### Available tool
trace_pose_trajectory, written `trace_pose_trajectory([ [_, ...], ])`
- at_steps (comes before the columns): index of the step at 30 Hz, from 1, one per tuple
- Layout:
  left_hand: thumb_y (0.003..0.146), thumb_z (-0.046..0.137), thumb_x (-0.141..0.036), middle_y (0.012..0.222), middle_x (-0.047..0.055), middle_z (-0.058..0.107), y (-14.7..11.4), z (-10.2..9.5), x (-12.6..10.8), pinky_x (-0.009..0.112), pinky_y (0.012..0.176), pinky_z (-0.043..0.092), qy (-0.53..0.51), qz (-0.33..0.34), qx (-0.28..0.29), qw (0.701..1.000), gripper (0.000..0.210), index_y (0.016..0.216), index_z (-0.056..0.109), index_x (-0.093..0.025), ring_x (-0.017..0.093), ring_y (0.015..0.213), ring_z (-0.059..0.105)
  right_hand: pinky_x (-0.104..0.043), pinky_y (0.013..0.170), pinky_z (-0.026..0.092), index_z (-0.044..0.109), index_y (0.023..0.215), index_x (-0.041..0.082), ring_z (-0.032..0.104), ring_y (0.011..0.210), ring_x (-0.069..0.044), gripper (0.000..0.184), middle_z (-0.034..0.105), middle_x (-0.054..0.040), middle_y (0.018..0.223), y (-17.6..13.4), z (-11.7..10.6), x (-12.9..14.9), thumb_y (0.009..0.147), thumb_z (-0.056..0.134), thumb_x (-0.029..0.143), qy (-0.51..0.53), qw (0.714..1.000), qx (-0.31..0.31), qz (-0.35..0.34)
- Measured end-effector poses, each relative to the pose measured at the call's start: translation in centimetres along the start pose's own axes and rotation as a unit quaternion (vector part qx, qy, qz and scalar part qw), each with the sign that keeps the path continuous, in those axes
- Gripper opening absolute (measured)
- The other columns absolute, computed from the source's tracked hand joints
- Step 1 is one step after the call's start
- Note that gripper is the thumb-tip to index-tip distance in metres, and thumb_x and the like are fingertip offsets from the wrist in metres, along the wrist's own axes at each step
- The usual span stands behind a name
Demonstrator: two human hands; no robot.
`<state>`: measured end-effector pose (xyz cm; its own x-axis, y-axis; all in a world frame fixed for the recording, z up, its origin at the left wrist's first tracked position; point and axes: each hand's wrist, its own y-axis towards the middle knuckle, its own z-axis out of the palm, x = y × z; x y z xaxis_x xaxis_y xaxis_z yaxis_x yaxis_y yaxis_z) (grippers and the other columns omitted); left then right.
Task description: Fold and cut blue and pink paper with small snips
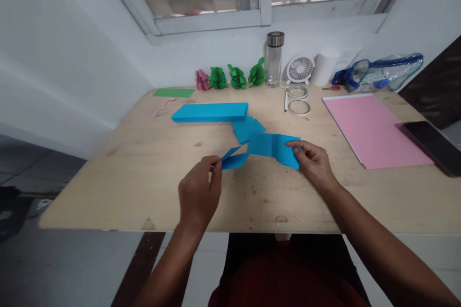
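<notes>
Between thumb and fingers, my left hand (pixel 200 191) pinches a folded piece of blue paper (pixel 235 160) just above the tabletop. My right hand (pixel 314 159) grips the right end of a creased blue paper strip (pixel 264 145), whose left end reaches close to the piece in my left hand. Whether the two pieces are joined, I cannot tell. Behind them several small blue paper squares (pixel 248 128) lie in a loose pile. A long blue folded paper stack (pixel 211 112) rests just beyond, its right end beside the squares.
Along the wall stand green paper shapes (pixel 237 76), a pink one (pixel 202 80), a glass bottle (pixel 274 62) and a small fan (pixel 300 69). Tape rolls (pixel 298 107), a pen (pixel 285 101) and scissors (pixel 332 88) lie nearer. Pink paper (pixel 378 134) and a phone (pixel 434 146) are at right.
</notes>
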<state>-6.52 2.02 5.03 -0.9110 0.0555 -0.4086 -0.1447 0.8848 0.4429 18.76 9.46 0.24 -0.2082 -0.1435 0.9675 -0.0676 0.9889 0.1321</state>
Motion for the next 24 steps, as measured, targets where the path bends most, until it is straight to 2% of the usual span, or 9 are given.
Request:
trace_pose_trajectory([
  [4, 0.089, 0.046, -0.028, 0.083, 0.000, 0.067, -0.5, -0.1, 0.0, 0.025, 0.067, 0.048, -0.105, -0.053, -0.025, 0.993, 0.016, 0.094, 0.059, -0.023, 0.014, 0.074, 0.063, -0.024, 0.043, 0.016, 0.071, 0.091, 0.020, 0.025, 0.043, -0.008, 0.022, 0.031, 0.0077, 0.048, 0.1, 0.0, -0.1, 0.081, 0.055, 0.030, -0.001, 1.000, 0.010, -0.009],
  [7, 0.085, 0.053, -0.034, 0.076, -0.001, 0.064, -0.8, 0.5, 0.0, 0.026, 0.067, 0.050, -0.261, -0.141, -0.037, 0.954, 0.014, 0.089, 0.059, -0.022, 0.014, 0.070, 0.061, -0.024, 0.044, 0.016, 0.071, 0.092, 0.019, 0.025, 0.044, -0.008, 0.022, 0.033, 0.0071, 0.048, 0.1, 0.2, -0.2, 0.081, 0.055, 0.031, -0.003, 1.000, 0.016, -0.013],
  [10, 0.077, 0.063, -0.036, 0.073, -0.002, 0.062, -0.7, 1.2, 0.0, 0.030, 0.070, 0.054, -0.479, -0.249, -0.029, 0.841, 0.018, 0.083, 0.058, -0.020, 0.014, 0.067, 0.061, -0.024, 0.043, 0.016, 0.071, 0.091, 0.019, 0.025, 0.043, -0.008, 0.023, 0.032, 0.0073, 0.048, 0.1, 0.2, 0.0, 0.081, 0.056, 0.032, 0.006, 1.000, 0.025, -0.006],
  [13, 0.069, 0.072, -0.032, 0.079, 0.001, 0.065, -0.8, 1.7, -0.1, 0.031, 0.071, 0.055, -0.606, -0.343, -0.003, 0.717, 0.025, 0.086, 0.059, -0.018, 0.015, 0.070, 0.063, -0.023, 0.043, 0.019, 0.071, 0.091, 0.020, 0.026, 0.043, -0.008, 0.023, 0.031, 0.0076, 0.047, 0.3, -0.1, 0.5, 0.079, 0.058, 0.034, 0.039, 0.999, 0.020, 0.010],
  [16, 0.068, 0.074, -0.030, 0.086, 0.004, 0.068, -1.4, 2.2, -0.1, 0.029, 0.069, 0.056, -0.648, -0.405, 0.033, 0.644, 0.029, 0.091, 0.061, -0.017, 0.015, 0.074, 0.064, -0.023, 0.044, 0.028, 0.070, 0.092, 0.020, 0.034, 0.045, -0.009, 0.023, 0.039, 0.0066, 0.049, 1.5, -0.9, 1.2, 0.079, 0.059, 0.036, 0.074, 0.996, -0.026, 0.030],
  [18, 0.068, 0.073, -0.028, 0.086, 0.005, 0.068, -2.1, 2.6, -0.1, 0.029, 0.068, 0.056, -0.657, -0.430, 0.046, 0.617, 0.028, 0.092, 0.062, -0.016, 0.015, 0.073, 0.065, -0.024, 0.046, 0.035, 0.070, 0.091, 0.020, 0.042, 0.049, -0.010, 0.023, 0.050, 0.0039, 0.056, 3.0, -1.6, 1.6, 0.077, 0.059, 0.034, 0.072, 0.995, -0.057, 0.029],
  [20, 0.068, 0.073, -0.026, 0.086, 0.005, 0.068, -2.7, 3.1, -0.2, 0.029, 0.068, 0.056, -0.660, -0.445, 0.059, 0.602, 0.029, 0.093, 0.061, -0.016, 0.016, 0.074, 0.065, -0.024, 0.049, 0.041, 0.069, 0.086, 0.018, 0.048, 0.052, -0.011, 0.021, 0.057, 0.0015, 0.062, 5.1, -2.3, 2.0, 0.073, 0.059, 0.030, 0.051, 0.997, -0.051, 0.025],
  [22, 0.068, 0.073, -0.027, 0.088, 0.005, 0.068, -3.2, 3.4, -0.4, 0.029, 0.068, 0.056, -0.658, -0.451, 0.072, 0.599, 0.031, 0.095, 0.060, -0.016, 0.016, 0.075, 0.065, -0.024, 0.049, 0.043, 0.069, 0.086, 0.017, 0.050, 0.053, -0.010, 0.022, 0.059, 0.0003, 0.065, 7.2, -2.8, 2.2, 0.074, 0.055, 0.030, -0.007, 0.999, -0.028, 0.030],
  [24, 0.067, 0.074, -0.029, 0.089, 0.005, 0.067, -3.6, 3.6, -0.6, 0.030, 0.069, 0.055, -0.648, -0.444, 0.083, 0.613, 0.033, 0.094, 0.059, -0.016, 0.016, 0.076, 0.064, -0.023, 0.048, 0.043, 0.069, 0.084, 0.015, 0.050, 0.051, -0.010, 0.022, 0.060, -0.0002, 0.063, 9.0, -3.3, 2.3, 0.073, 0.054, 0.027, -0.034, 0.999, -0.018, 0.032],
])
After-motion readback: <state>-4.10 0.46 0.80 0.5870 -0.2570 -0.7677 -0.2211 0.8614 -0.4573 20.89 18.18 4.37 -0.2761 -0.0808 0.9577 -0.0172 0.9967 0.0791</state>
